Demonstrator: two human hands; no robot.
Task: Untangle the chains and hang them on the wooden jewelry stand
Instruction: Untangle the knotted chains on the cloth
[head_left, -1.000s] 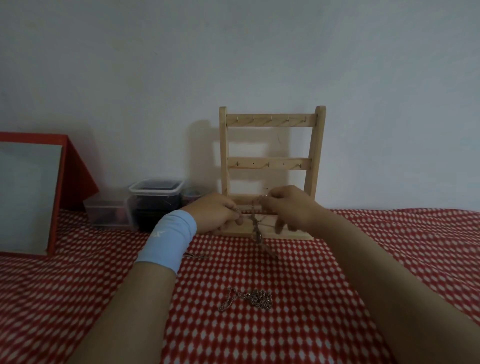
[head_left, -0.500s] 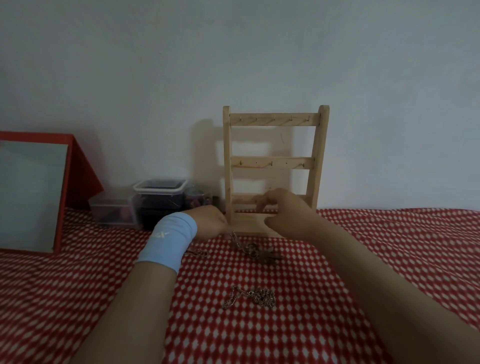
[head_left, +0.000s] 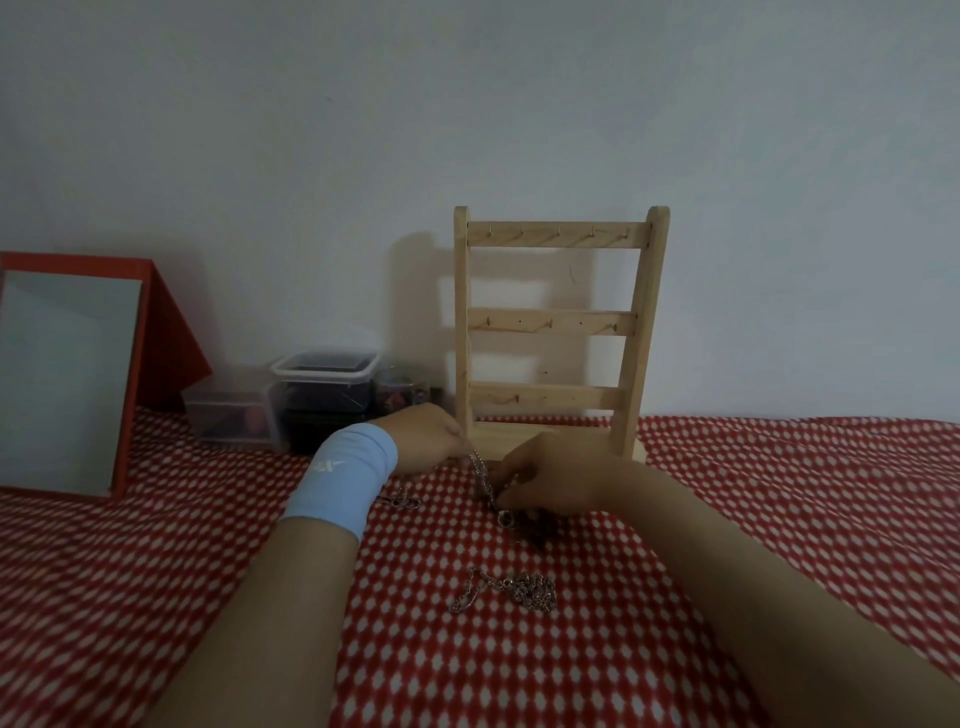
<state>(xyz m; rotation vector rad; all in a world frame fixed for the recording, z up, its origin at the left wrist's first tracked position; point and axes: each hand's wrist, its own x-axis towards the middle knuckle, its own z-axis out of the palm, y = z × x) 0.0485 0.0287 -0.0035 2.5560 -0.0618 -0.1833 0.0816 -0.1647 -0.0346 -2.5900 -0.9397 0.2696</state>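
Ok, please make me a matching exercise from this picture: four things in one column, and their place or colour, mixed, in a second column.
Things:
1 wristband
2 held chain
3 loose chain
4 mirror

Place or colour:
a lying on the cloth, nearest the camera
b at the far left
c pinched between left hand and right hand
d light blue

Pairs: 1-d; 2-c; 3-a; 4-b.

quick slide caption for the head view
Left hand and right hand pinch a chain over the red checked cloth before the wooden jewelry stand.

Pale wall (head_left: 467, 104) behind red-patterned cloth (head_left: 156, 597), perhaps bedding.
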